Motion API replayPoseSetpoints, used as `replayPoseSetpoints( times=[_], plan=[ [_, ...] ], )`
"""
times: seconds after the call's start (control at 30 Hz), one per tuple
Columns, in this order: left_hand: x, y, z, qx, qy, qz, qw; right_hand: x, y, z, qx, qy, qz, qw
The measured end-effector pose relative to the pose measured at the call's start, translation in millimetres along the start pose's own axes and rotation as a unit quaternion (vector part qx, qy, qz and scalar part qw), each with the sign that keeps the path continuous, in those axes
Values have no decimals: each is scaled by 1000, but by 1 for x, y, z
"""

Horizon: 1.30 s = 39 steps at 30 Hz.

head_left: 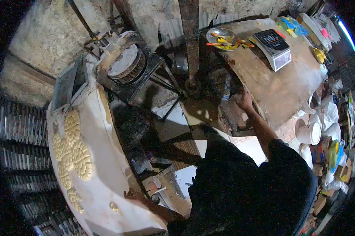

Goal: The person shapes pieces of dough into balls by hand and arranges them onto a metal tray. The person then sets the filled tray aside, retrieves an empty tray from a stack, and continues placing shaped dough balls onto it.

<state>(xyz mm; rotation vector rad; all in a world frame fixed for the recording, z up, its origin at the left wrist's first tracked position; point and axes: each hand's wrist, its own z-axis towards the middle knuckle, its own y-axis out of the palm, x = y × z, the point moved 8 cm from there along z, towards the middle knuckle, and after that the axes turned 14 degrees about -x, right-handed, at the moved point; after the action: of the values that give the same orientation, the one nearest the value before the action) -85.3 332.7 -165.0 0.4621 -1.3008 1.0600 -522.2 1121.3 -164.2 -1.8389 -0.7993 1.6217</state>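
Observation:
My left hand [135, 196] rests at the front edge of the white table [106, 165], its fingers stretched out and holding nothing visible. Not far from it lies a small scrap of dough [114, 207]. Farther along the same table, several pale yellow dough pieces [82, 160] with scored, segmented surfaces lie in a loose cluster. On the other side, my right hand [245, 101] hangs low beside the edge of the brown worktable [280, 94]. Its fingers are partly hidden and dark, so I cannot see whether they grip anything.
A digital scale [272, 48] and a metal bowl [222, 39] with yellow and orange items stand on the brown worktable. Between the tables is a round-plated machine [124, 65] on a metal stand. A white bucket [309, 133] and bags are at right; stacked slats [26, 122] stand left.

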Motion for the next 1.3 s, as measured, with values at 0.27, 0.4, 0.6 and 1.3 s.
replayPoseSetpoints(
  times=[0.27, 0.4, 0.6, 1.3],
  plan=[
    [106, 146, -56, -10, -79, 284, 956, -16, -102, 199, 66, -62, -303, 949],
    [55, 247, -71, -186, -31, 686, 703, 0, -116, 259, -87, -19, -333, 939],
    [37, 263, -123, -82, -10, 288, 954, 6, -107, 284, 9, -122, -477, 870],
    [41, 271, -180, -111, -111, 86, 984, 2, -110, 285, 19, -262, -409, 874]
  ],
)
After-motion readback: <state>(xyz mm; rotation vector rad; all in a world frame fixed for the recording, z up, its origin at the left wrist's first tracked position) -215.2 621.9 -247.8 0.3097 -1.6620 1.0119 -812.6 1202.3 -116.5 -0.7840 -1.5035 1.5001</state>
